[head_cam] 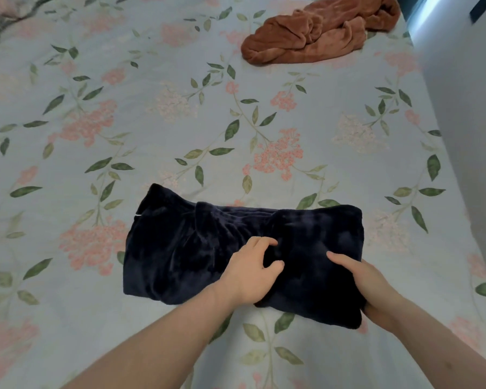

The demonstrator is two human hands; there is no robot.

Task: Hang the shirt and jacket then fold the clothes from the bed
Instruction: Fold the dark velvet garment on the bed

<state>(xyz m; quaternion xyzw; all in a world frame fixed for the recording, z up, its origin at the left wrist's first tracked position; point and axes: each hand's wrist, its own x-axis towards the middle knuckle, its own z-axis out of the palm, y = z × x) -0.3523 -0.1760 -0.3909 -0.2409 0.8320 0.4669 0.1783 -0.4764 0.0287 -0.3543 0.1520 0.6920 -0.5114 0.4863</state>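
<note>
Head camera view, looking down over a bed (180,66) dressed in a pale blue sheet printed with pink blossoms and green leaves. Near the bottom centre lies a dark navy garment (180,254), plush and fleecy, partly folded into a thick, wide rectangle close to the near edge of the bed. Two bare forearms reach in from below. The left hand (250,272) rests on the middle of the garment, fingers curled and pinching a small ridge of cloth. The right hand (368,287) grips the garment's right end, thumb on top and fingers tucked underneath, out of sight.

The fabric looks soft, limp and fairly light, with no stiffness to hold a crease (it will likely slump or spring open if let go). Its nap seems grippy rather than slippery. A sensible hold would be along the folded edges or corners, with one hand pinning the centre while the other carries an end across.

At the far right of the bed sits a rust-brown fleece garment (323,32), crumpled in a heap and not yet folded, well apart from the navy one. The mattress gives a soft, yielding work surface. A pale wall (466,108) runs down the right side.
</note>
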